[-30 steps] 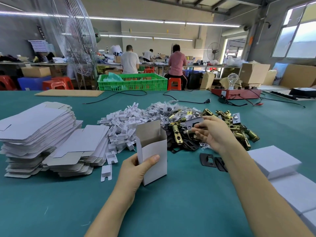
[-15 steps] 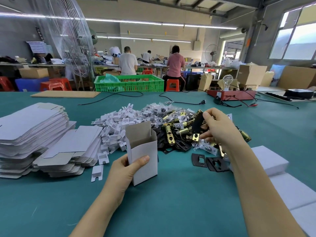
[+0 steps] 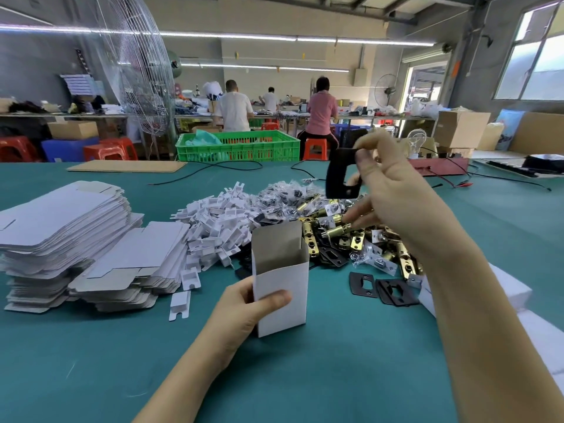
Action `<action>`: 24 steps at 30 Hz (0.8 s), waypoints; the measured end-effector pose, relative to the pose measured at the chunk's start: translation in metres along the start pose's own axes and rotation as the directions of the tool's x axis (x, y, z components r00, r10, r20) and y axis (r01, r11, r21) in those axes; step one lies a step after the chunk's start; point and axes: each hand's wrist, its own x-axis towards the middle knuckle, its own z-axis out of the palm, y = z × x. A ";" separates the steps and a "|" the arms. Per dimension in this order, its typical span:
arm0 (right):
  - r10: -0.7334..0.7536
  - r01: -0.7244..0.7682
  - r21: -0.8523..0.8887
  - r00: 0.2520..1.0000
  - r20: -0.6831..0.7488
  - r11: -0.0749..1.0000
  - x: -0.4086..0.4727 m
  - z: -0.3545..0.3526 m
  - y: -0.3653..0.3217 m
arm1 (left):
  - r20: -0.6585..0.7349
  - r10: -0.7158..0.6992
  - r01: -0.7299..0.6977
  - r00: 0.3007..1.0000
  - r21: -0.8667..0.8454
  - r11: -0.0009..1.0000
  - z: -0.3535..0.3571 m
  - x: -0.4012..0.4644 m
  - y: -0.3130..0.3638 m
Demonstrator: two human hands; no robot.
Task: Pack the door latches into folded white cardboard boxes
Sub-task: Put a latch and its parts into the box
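Observation:
My left hand (image 3: 244, 309) grips a folded white cardboard box (image 3: 282, 288), upright on the green table with its top flap open. My right hand (image 3: 396, 193) is raised above the pile and pinches a black strike plate (image 3: 338, 175) by its top edge; its lower fingers seem to hold a brass latch (image 3: 334, 230). Behind the box lies a pile of brass door latches (image 3: 360, 242) mixed with small bagged screws. Two black plates (image 3: 381, 290) lie flat on the table, right of the box.
Stacks of flat white box blanks (image 3: 70, 236) sit at left. A heap of white plastic inserts (image 3: 219, 227) lies mid-table. Closed white boxes (image 3: 512, 288) are at right. A green crate (image 3: 241, 146), cables and a red fixture (image 3: 439, 166) stand at the far edge; people work beyond.
My right hand has lifted up from the pile, carrying the black plate higher and upright. The left hand keeps holding the open box in the same spot.

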 end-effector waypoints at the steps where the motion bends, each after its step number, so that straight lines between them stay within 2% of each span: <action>1: -0.022 0.024 -0.050 0.998 0.055 0.998 -0.002 0.005 -0.003 | 0.004 -0.001 0.001 1.000 -0.002 1.000 0.000 -0.001 0.000; 3: -0.014 0.036 -0.117 0.983 0.183 0.992 -0.005 0.017 -0.006 | 0.011 -0.005 0.005 1.000 -0.005 1.000 0.000 -0.002 0.001; 5: -0.012 0.092 -0.286 0.963 0.269 0.954 -0.006 0.028 -0.003 | 0.012 -0.007 0.007 1.000 -0.013 1.000 0.001 -0.002 0.002; 7: -0.040 0.193 -0.486 0.950 0.308 0.852 -0.006 0.035 0.002 | 0.010 -0.010 0.010 1.000 -0.020 1.000 0.001 -0.002 0.003; 9: -0.068 0.267 -0.584 0.938 0.339 0.766 -0.006 0.040 0.006 | 0.010 -0.016 0.016 1.000 -0.027 0.999 0.001 -0.003 0.004; 11: -0.082 0.297 -0.606 0.931 0.357 0.738 -0.005 0.042 0.006 | 0.007 -0.021 0.022 1.000 -0.031 0.999 0.001 -0.003 0.004; 18: -0.135 0.315 -0.565 0.931 0.338 0.762 -0.004 0.034 0.005 | 0.005 -0.026 0.027 1.000 -0.056 0.998 0.001 -0.003 0.004; 24: -0.140 0.360 -0.579 0.910 0.390 0.732 -0.005 0.045 0.004 | 0.024 -0.017 0.018 1.000 -0.052 0.999 0.000 -0.003 0.004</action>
